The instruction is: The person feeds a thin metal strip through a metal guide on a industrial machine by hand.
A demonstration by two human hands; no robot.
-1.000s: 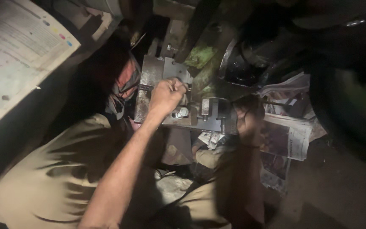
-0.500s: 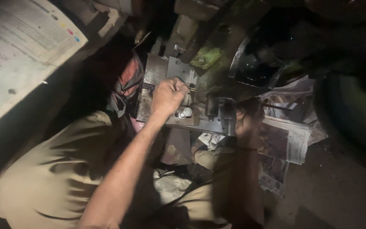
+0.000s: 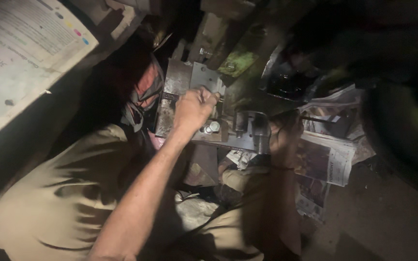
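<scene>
Both hands work at a metal assembly in the middle of the frame. Left hand sits just above centre, fingers curled shut into a fist around something small at the top edge of a grey steel plate; what it grips is hidden by the knuckles, though a thin bright piece shows at the fingertips. Its bare forearm runs down to the lower left. Just below that fist, two shiny bolt heads stand side by side on the plate.

Right hand lies right of centre in deep shadow, pressed against the side of a dark cylindrical metal part mounted on the same plate; whether its fingers are closed or loose I cannot tell. A thin dark rod runs out to the right from beside that hand.

Left of the plate hangs a red and grey cloth. A green painted metal piece sits above the plate, tilted. Newspapers are spread on the floor at centre right, and a large printed sheet fills the upper left corner. Khaki trouser legs take up the lower left of the frame.
</scene>
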